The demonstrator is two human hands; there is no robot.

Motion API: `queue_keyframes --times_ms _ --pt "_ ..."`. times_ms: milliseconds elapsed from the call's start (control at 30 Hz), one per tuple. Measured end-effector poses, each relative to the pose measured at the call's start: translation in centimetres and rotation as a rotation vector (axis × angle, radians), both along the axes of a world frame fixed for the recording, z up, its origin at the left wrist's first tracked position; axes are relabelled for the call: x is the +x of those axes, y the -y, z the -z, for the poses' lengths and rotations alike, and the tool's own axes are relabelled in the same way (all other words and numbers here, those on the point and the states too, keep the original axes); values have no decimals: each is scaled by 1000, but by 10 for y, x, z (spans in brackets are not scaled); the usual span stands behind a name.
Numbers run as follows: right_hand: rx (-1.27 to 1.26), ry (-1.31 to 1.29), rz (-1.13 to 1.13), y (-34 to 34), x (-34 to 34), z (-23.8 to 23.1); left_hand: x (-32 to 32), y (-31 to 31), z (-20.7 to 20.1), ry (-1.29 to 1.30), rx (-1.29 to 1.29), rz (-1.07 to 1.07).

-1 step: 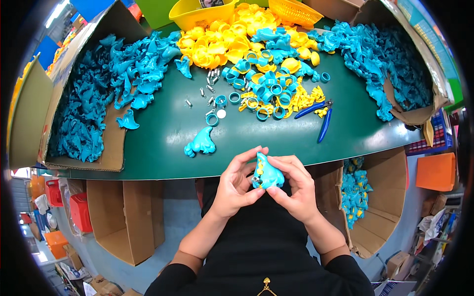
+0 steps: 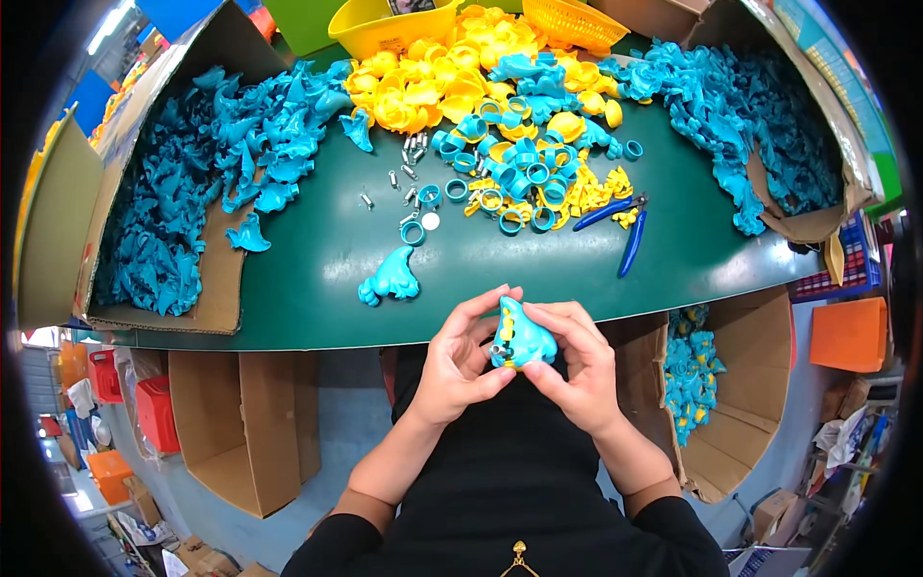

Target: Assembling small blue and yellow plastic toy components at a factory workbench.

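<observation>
Between both hands, just in front of the table's near edge, is a small turquoise plastic toy piece [image 2: 522, 337] with yellow parts along its left side. A little metal bit, perhaps a spring, shows at its lower left. My left hand [image 2: 461, 361] grips it from the left, thumb at the bottom. My right hand [image 2: 577, 365] closes on its right side, thumb at the lower edge and fingers at the upper edge. Nearby on the green table [image 2: 317, 279] lies a loose turquoise toy half [image 2: 391, 277]. Beyond it are turquoise rings [image 2: 412, 233], metal springs [image 2: 410, 173] and a white disc [image 2: 431, 222].
Cardboard boxes of turquoise pieces stand at left [image 2: 216, 260] and right [image 2: 760, 183]. Yellow shells [image 2: 413, 96] are heaped at the back below yellow baskets [image 2: 394, 29]. Blue-handled pliers [image 2: 630, 252] lie right of small yellow parts. A lower box [image 2: 740, 423] holds turquoise-yellow pieces.
My right thumb and fingers have shifted very slightly on the toy piece. Everything else looks the same.
</observation>
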State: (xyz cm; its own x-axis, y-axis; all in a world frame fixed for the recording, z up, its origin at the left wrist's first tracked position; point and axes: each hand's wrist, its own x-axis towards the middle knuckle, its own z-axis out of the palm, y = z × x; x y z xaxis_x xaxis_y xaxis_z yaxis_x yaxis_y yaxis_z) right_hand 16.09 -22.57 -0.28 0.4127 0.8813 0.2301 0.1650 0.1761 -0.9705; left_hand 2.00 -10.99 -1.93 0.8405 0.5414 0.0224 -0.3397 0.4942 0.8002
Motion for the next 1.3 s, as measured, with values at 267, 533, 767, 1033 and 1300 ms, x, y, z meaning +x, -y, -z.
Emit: queue_keyframes --times_ms 267,533,767,1033,1300 --pt "-29 -19 5 2 2 0 0 0 -1 22 -11 11" --pt "-37 -138 -68 5 0 0 -5 -4 1 62 -150 80" --pt "-244 -64 -126 -4 7 -10 1 4 10 27 -120 -46" --pt "-29 96 73 5 -4 6 -1 7 8 85 -366 -52" --pt "153 -493 -18 -4 -15 15 -3 8 28 234 -386 -166"
